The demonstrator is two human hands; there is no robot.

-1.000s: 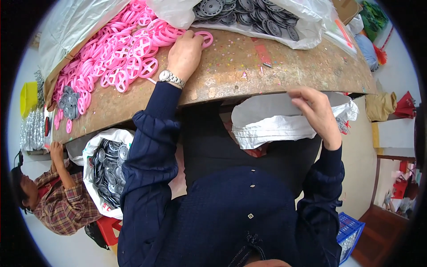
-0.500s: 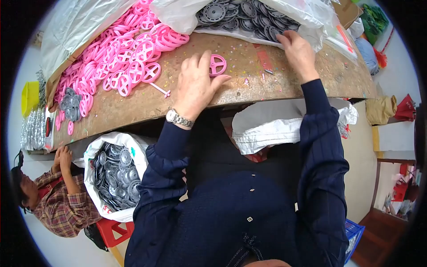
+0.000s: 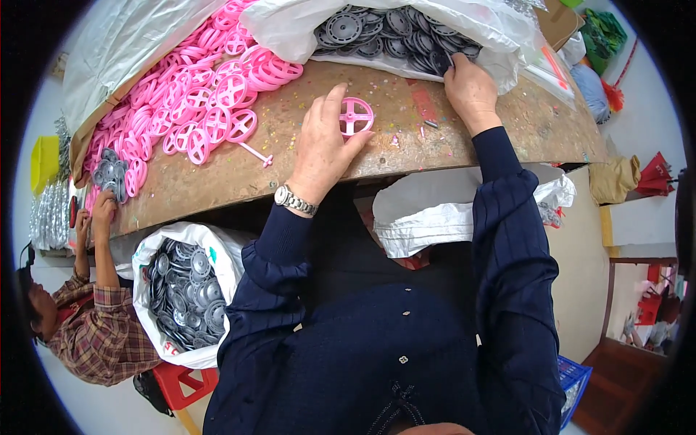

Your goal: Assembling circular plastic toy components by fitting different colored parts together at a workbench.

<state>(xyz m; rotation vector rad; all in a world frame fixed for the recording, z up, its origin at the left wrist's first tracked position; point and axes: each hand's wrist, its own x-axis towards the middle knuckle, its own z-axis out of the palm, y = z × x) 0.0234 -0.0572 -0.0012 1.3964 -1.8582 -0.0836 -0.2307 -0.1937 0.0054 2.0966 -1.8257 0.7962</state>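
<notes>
Away from the heap of pink plastic spoked wheels (image 3: 192, 94) comes the left hand (image 3: 330, 138), and a single pink four-spoked plastic wheel (image 3: 358, 116), at the heap's right edge a second ago, now sits apart to its right, between thumb and forefinger. The right hand (image 3: 470, 88) has risen to the heap's far right, now pinching a tilted dark grey plastic disc (image 3: 439, 62)! And the co-worker's hand (image 3: 106, 208) has reached up to the heap's left end.
</notes>
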